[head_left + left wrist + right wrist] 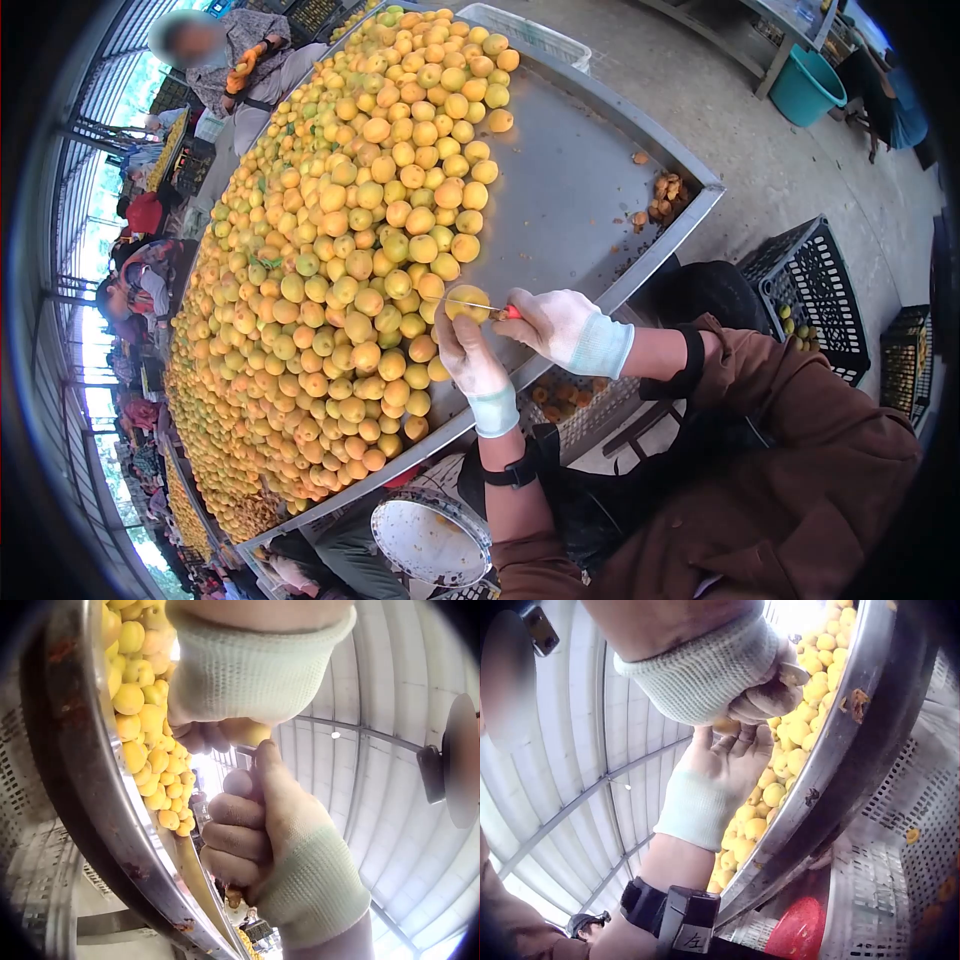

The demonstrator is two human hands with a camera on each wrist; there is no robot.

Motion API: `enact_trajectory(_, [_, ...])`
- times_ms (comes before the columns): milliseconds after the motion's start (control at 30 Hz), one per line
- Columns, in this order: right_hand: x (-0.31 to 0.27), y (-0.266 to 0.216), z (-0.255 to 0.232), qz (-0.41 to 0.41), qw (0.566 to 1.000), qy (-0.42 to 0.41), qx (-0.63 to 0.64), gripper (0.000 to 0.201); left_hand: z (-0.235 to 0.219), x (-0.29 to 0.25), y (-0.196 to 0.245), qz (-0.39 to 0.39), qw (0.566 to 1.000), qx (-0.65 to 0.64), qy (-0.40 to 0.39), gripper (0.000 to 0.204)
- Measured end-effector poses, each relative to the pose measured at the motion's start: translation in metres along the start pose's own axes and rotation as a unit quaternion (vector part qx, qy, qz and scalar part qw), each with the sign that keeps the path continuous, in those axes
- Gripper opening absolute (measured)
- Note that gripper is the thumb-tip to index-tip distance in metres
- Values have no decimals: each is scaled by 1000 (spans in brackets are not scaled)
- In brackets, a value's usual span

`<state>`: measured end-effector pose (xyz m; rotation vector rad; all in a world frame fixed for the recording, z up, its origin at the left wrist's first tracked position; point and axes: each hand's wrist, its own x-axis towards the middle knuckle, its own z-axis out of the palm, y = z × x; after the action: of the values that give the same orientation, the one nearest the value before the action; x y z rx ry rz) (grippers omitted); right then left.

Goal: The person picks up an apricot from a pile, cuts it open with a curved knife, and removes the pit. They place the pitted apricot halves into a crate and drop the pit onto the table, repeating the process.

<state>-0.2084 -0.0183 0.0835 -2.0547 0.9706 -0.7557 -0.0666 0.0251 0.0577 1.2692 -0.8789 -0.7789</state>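
Note:
My left hand (465,345), in a white glove, holds a yellow apricot (468,301) over the near edge of the metal table (580,190). My right hand (555,322), also gloved, grips a small knife by its red handle (512,312); the thin blade lies across the apricot. In the left wrist view the left hand (247,667) cups the apricot (247,733) from above, and the right hand (262,832) is curled round the handle just below. From the right wrist, the right hand (720,667) is over the left hand (712,776), with the apricot (726,726) between them.
A big heap of apricots (340,260) covers the table's left half. Pits (665,195) lie in its far right corner. Black crates (815,290) stand right, a teal bucket (805,88) behind, a round metal bowl (430,540) below. Other people (235,60) work across the table.

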Motion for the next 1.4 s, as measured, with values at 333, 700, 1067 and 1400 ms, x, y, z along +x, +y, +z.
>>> enact_trajectory(333, [-6, -4, -1, 54, 997, -44, -37, 35, 13, -3, 0, -26, 994, -54, 89, 56])
enact_trajectory(700, [0, 10, 0, 29, 999, -23, 7, 37, 15, -5, -2, -81, 996, -30, 20, 58])
enact_trajectory(1067, [-4, 7, -10, 43, 998, -48, 12, 38, 2, 5, 1, 15, 995, 91, -31, 57])
enact_trajectory(1400, [-7, -2, -15, 88, 993, -47, -65, 38, 21, -3, 2, 8, 1000, -1, -1, 58])
